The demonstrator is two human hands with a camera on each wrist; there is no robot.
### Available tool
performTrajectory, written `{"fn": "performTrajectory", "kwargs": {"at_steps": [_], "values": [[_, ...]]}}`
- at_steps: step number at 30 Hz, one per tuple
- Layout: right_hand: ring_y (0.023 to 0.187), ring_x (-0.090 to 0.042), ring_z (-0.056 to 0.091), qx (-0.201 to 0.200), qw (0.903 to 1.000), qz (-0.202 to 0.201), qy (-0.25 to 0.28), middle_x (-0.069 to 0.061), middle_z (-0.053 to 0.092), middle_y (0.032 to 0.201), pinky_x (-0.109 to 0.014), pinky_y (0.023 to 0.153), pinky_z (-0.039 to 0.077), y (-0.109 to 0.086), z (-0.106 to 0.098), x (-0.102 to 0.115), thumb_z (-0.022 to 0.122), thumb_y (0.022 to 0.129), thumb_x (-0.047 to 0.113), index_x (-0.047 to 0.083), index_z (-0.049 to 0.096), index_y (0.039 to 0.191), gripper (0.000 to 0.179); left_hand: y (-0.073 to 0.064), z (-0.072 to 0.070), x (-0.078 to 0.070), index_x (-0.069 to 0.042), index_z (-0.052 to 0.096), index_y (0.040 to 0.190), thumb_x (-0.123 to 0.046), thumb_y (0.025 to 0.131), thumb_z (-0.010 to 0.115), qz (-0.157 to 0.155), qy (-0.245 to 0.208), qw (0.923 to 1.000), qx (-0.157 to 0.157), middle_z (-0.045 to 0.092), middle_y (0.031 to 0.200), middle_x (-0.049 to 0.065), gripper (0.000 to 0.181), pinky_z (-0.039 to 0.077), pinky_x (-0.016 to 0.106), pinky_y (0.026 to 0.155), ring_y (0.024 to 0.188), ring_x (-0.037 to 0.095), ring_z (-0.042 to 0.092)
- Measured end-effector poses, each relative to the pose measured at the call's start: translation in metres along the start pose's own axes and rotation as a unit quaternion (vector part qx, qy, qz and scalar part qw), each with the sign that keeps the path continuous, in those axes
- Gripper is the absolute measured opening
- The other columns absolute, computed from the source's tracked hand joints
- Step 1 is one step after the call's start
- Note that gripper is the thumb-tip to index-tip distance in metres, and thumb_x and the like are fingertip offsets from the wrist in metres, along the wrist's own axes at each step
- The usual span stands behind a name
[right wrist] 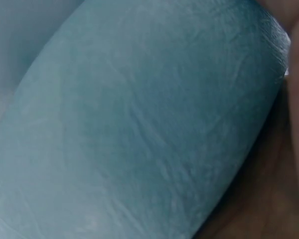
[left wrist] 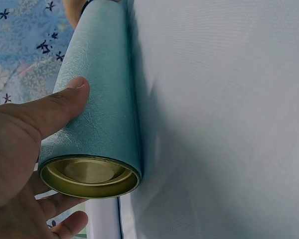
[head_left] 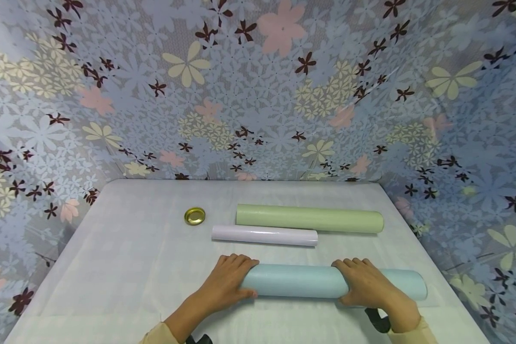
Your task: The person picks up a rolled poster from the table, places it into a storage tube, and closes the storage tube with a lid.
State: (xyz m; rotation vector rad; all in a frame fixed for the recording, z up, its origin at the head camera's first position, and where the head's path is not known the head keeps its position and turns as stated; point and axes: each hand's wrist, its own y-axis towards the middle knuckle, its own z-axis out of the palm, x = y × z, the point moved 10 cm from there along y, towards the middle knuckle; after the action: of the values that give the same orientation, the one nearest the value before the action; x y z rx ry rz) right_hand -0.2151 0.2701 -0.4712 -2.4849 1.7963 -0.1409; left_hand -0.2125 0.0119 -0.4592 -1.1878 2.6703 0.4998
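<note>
L hand & R hand hold lt-blue leathery-looking cylindrical tube, thumbs nr side, fingers over top, at nr part of white cloth-covered table. Best: even, light grip, tube kept level.

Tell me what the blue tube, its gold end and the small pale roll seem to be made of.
Blue tube: probably card covered in paper or leatherette, with a soft sheen; fine wrinkles show in the left wrist view.
Gold end: likely metal, shiny, with stepped rings catching light.
Small pale roll: perhaps coated paper or plastic, glossy by its bright streak.
</note>
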Motion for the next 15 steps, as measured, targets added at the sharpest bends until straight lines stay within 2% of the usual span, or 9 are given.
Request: {"fn": "performTrajectory", "kwargs": {"at_steps": [15], "values": [[0.097,-0.022,0.059,0.001,1.0000,0.000,0.010,0.002,0.064,0.103,-0.050,0.087,0.044,0.0001,0.0040,0.0001,0.085,0.052,0.048,0.016,0.058,0.117,0.077,-0.0011,0.0028,0.0014,-0.018,0.052,0.129,-0.050,0.074,0.073,-0.006,-0.004,0.9999,0.009,0.059,0.119,-0.003,0.068,0.040,0.040,0.092,0.108,0.016,0.054]]}}
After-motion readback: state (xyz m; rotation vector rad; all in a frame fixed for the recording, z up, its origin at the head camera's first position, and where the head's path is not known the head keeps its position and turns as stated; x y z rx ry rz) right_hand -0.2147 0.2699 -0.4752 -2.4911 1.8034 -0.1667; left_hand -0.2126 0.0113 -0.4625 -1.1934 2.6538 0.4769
